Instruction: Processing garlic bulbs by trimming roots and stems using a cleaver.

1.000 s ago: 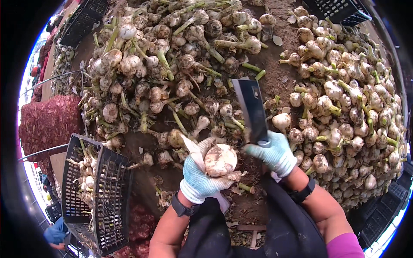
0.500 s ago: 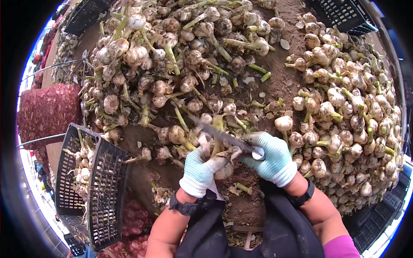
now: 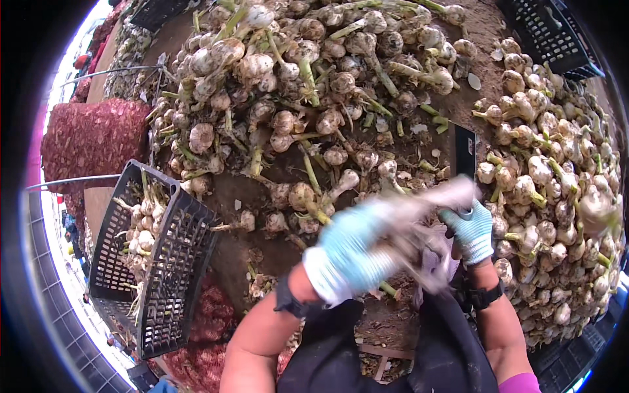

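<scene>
My left hand (image 3: 360, 242), in a pale blue and white knit glove, is stretched to the right across my front. Its fingers are smeared by motion but look spread, with nothing visible in them. A blurred garlic bulb (image 3: 597, 208) is in the air over the right-hand garlic pile (image 3: 544, 170). In its matching glove, my right hand (image 3: 470, 230) is closed round a knife (image 3: 464, 154), whose wide dark blade points away from me. Beyond my hands lies a larger heap of garlic (image 3: 282, 124) with stalks on.
At left, a black plastic crate (image 3: 173, 268) stands tilted with garlic inside. Behind it rests a full red mesh sack (image 3: 95, 147). Another black crate (image 3: 550, 36) is at the far right. Cut stalk pieces (image 3: 440, 121) lie on the brown ground between the heaps.
My left hand has swung right and let go of the garlic bulb. My right hand has drawn right, turning the knife from pointing left to pointing away. The view has shifted.
</scene>
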